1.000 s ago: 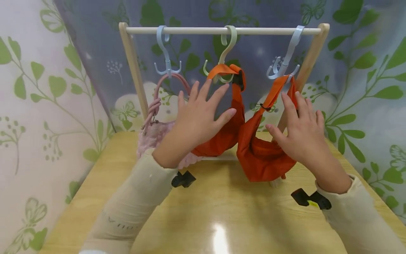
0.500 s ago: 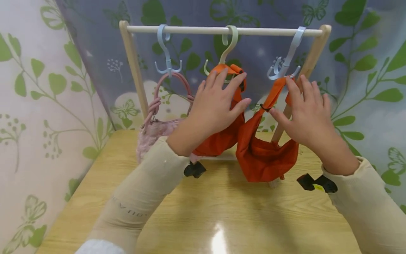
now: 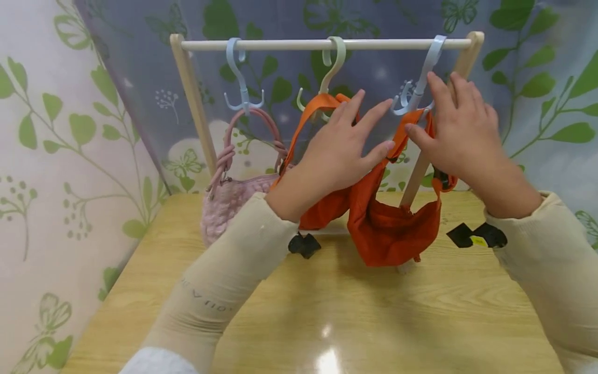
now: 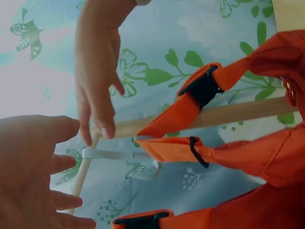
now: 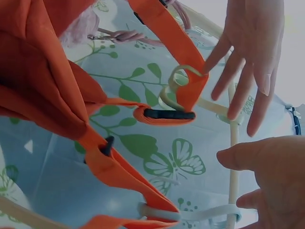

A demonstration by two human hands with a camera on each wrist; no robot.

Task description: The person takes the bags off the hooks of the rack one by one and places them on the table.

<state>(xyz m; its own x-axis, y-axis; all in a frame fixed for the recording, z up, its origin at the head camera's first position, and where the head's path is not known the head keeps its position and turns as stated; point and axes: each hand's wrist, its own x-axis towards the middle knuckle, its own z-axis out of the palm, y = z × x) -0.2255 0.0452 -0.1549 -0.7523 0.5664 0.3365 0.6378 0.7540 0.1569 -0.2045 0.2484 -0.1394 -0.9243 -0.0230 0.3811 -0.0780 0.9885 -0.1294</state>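
My left hand, fingers spread, is raised in front of the middle red-orange bag, hiding part of its strap. That bag hangs by an orange strap from a pale green hook. My right hand is up by the right-hand blue hook, fingers extended and apart. From this hook a second red-orange bag hangs by its strap, which has a black buckle. Both wrist views show nothing in either palm. Whether the right fingertips touch the hook cannot be told.
A wooden rack with a white bar stands on the wooden table. At its left a fluffy pink handbag hangs from another blue hook. Leaf-patterned cloth surrounds the table.
Both hands have moved up, and the left also to the right, toward the right-hand hook. The left hand now covers less of the pink handbag. The bags still hang from their hooks.
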